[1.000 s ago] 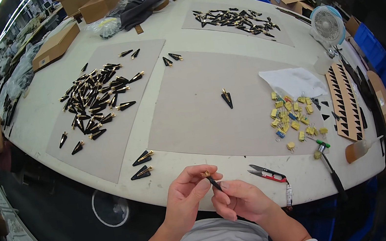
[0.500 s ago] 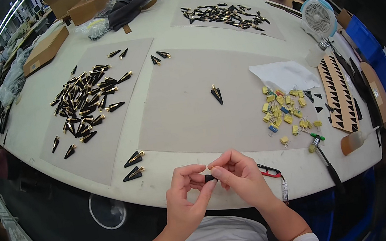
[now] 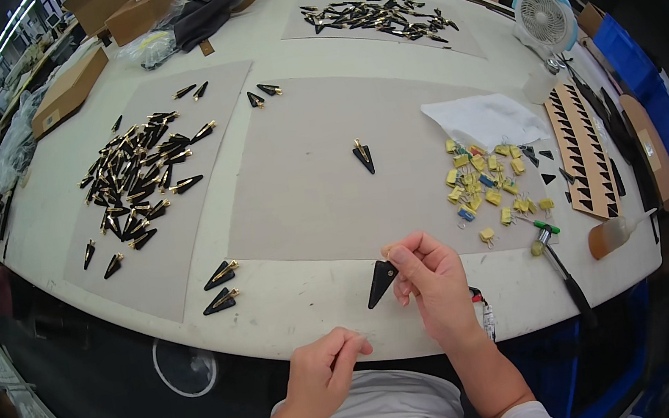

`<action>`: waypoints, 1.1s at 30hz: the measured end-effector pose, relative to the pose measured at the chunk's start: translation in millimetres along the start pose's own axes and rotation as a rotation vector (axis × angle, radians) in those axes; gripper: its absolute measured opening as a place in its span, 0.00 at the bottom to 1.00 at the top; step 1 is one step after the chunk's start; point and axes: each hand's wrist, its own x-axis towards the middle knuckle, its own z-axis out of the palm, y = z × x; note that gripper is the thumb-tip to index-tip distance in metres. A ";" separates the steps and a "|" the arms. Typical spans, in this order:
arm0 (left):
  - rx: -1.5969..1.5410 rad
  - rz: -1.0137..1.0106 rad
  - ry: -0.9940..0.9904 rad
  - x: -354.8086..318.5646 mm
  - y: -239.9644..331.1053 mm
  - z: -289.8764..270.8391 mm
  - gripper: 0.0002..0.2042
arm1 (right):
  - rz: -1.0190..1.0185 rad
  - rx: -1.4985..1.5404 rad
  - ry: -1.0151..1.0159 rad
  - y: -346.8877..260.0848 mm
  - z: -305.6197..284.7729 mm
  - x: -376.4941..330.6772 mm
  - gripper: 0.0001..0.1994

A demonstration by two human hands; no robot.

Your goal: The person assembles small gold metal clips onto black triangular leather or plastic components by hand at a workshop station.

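Note:
My right hand (image 3: 433, 281) pinches a black triangular piece (image 3: 379, 285) by its wide end, its point hanging down to the left. A small round light spot shows near the fingertips; no gold metal is visible on it. My left hand (image 3: 327, 368) is curled closed at the table's front edge, apart from the piece, and whatever its fingers may hold is hidden. Two black triangular hair clips with gold metal prongs (image 3: 222, 300) lie left of my hands. Another such hair clip (image 3: 364, 156) lies by itself on the grey sheet (image 3: 296, 180) ahead.
Piles of hair clips lie at left (image 3: 133, 173) and far back (image 3: 380, 19). To the right are yellow binder clips (image 3: 493, 195), a white cloth (image 3: 485, 121), a green-ended tool (image 3: 560, 263), an amber bottle (image 3: 608, 241), a cardboard strip (image 3: 583, 153) and a fan (image 3: 544, 17).
My hands have moved apart. The right has risen up and away with the black triangular piece, now in plain sight; the left has let go, drawn down and curled closed. The view has shifted slightly.

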 end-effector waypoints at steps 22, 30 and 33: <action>0.346 0.738 0.509 42.9 -7.3 15.6 0.16 | -0.078 -0.006 -0.069 20.7 22.8 -16.3 0.06; 0.491 0.629 -0.008 8.0 -20.2 -12.4 0.05 | -0.071 0.040 0.026 5.0 10.8 -7.4 0.06; 0.104 0.316 0.004 1.9 5.6 -20.7 0.13 | -0.045 0.040 -0.035 -2.8 12.7 -11.0 0.07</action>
